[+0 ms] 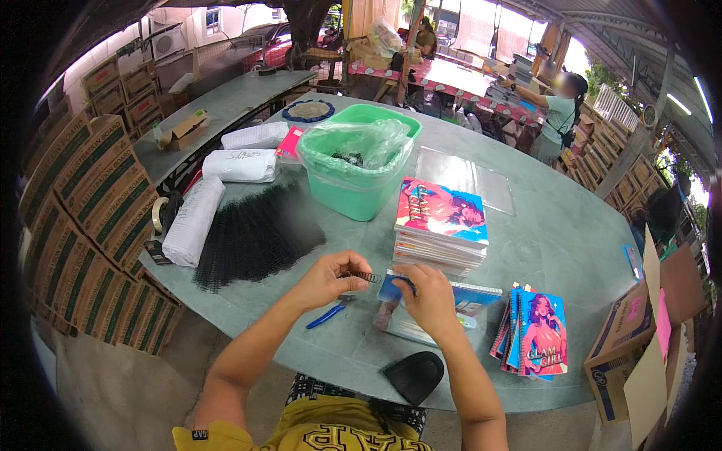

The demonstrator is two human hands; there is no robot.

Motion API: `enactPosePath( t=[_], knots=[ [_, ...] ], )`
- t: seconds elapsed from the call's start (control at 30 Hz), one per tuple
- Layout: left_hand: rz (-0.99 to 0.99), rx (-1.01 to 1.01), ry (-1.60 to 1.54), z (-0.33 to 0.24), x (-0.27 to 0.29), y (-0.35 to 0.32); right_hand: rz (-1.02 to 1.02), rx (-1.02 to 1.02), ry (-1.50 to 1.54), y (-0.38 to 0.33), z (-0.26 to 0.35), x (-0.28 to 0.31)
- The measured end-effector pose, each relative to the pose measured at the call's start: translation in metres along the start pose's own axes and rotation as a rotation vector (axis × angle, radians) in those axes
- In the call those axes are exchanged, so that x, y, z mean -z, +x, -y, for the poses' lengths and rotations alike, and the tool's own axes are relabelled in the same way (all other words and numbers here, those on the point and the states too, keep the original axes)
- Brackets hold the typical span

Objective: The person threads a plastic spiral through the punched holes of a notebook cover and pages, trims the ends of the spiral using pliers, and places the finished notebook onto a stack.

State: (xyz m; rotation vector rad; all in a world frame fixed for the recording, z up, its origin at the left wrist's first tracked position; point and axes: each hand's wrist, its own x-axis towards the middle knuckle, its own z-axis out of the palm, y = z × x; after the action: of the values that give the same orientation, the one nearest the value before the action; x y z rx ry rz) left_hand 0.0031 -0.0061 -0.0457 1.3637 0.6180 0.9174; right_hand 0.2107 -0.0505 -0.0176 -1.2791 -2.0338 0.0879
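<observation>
Between the thumb and fingers of my left hand (331, 276) is a black spiral binding coil (368, 276), its end pointing toward a notebook (479, 295). My right hand (430, 297) grips that notebook near its left end, fingers closed over the edge. Whether the coil touches the holes, I cannot tell. Behind it rises a stack of notebooks (440, 214) with pink and blue covers. A pile of black coils (256, 233) lies to the left. Blue-handled pliers (325, 316) rest below my left hand. Several spiral-bound notebooks (544, 334) overlap at the right.
A green bin (353, 184) with a plastic liner stands behind the coils. White wrapped bundles (239, 165) lie at the left, clear plastic sheets (477, 180) at the back. A black wedge-shaped object (415, 377) sits at the near edge. An open carton (620, 346) is at right; a co-worker (560, 113) stands beyond.
</observation>
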Motion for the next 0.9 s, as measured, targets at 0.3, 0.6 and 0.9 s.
enactPosePath(
  t=[0.3, 0.6, 0.9],
  knots=[
    [-0.038, 0.032, 0.039, 0.002, -0.002, -0.005, -0.033, 0.021, -0.026, -0.003, 0.002, -0.003],
    [-0.327, -0.227, 0.653, -0.003, -0.041, -0.008, -0.039, -0.023, -0.013, 0.0, 0.007, -0.002],
    [-0.421, -0.515, 0.844, 0.006, -0.037, 0.005, -0.113, 0.012, -0.034, -0.002, 0.007, -0.008]
  ],
)
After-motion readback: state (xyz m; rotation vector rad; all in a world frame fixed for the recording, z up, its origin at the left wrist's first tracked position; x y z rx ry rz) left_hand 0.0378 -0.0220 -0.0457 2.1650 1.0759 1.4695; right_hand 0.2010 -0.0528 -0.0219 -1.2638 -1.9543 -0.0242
